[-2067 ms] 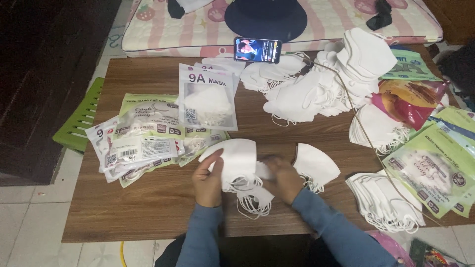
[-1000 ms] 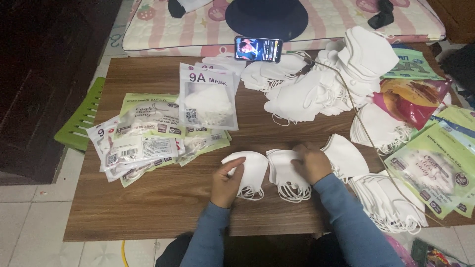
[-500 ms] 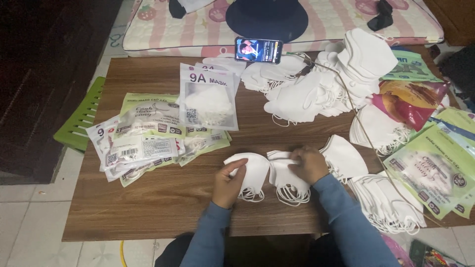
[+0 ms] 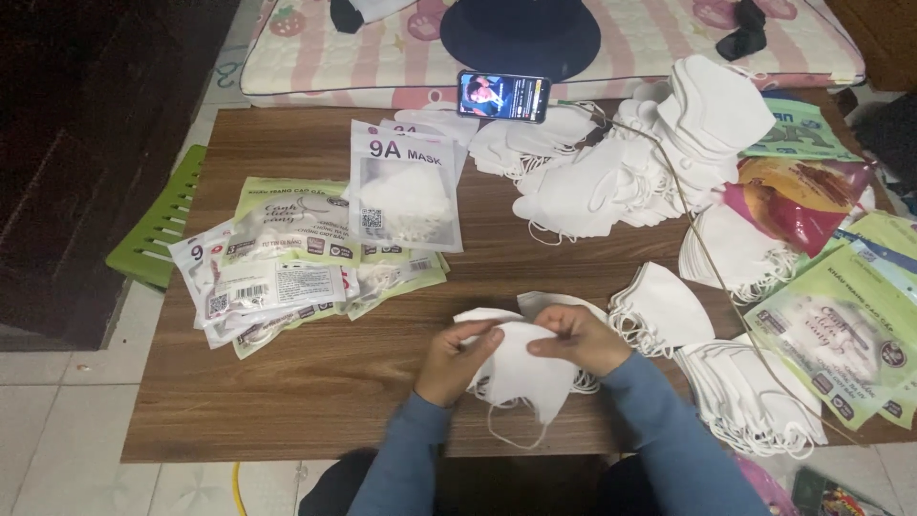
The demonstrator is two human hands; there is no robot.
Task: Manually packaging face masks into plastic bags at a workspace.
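Home room, serving as packing spot: low wooden table [image 4: 315, 382] sitting on tiled floor [image 4: 57, 420], striped mattress [image 4: 659, 38] lying at far side.

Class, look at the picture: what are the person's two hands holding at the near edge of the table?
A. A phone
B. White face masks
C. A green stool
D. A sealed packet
B: the left hand and right hand pinch the top of the white face masks; the phone lies far off.

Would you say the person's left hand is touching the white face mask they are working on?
Touching. The head view shows the left hand with fingers curled over the top edge of the white face mask, no gap between them.
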